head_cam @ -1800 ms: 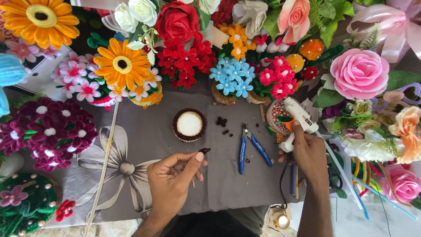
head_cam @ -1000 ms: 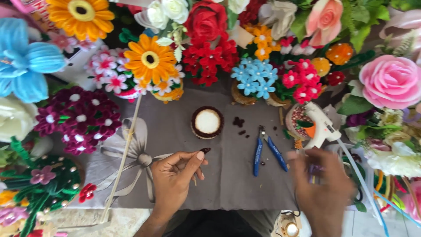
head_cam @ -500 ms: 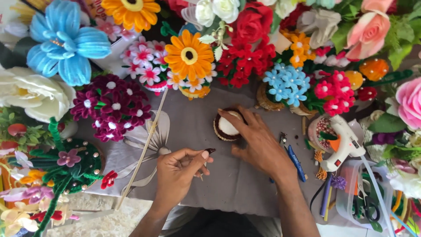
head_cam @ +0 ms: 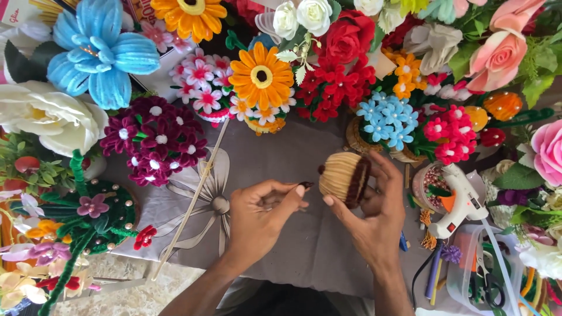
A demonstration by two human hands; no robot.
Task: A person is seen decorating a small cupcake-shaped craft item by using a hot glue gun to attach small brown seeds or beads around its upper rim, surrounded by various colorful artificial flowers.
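Pot (head_cam: 344, 175), small, round and wrapped in tan fuzzy cord with a dark brown rim band, is held tipped on its side above the grey cloth (head_cam: 304, 246). The right hand (head_cam: 369, 216) grips it: thumb under the near side, fingers curled over the far side and rim. The pot's mouth faces right, so its inside is hidden.

The left hand (head_cam: 260, 219) is pinched narrowly, thumb against forefinger, on a small dark brown piece (head_cam: 306, 185). Only the tip of this piece shows past the fingertips; its full shape cannot be made out. The tip sits just beside the pot's left side, very close, and contact cannot be confirmed.

To the right, near the right hand, a white glue gun (head_cam: 462, 202) with orange trigger lies over a round container of beads (head_cam: 430, 184). Blue-handled pliers (head_cam: 404, 241) are mostly hidden behind the right wrist. Scissors (head_cam: 486, 281) lie in a clear tub at the lower right, partly cut off by the frame edge.

To the left, a thin pale stick (head_cam: 193, 196) lies diagonally across the cloth.

Farther back, handmade flowers ring the work area: maroon flower cluster (head_cam: 155, 140), orange daisy (head_cam: 261, 76), red flower cluster (head_cam: 333, 82), light blue flower cluster (head_cam: 389, 117), large blue flower (head_cam: 96, 55).
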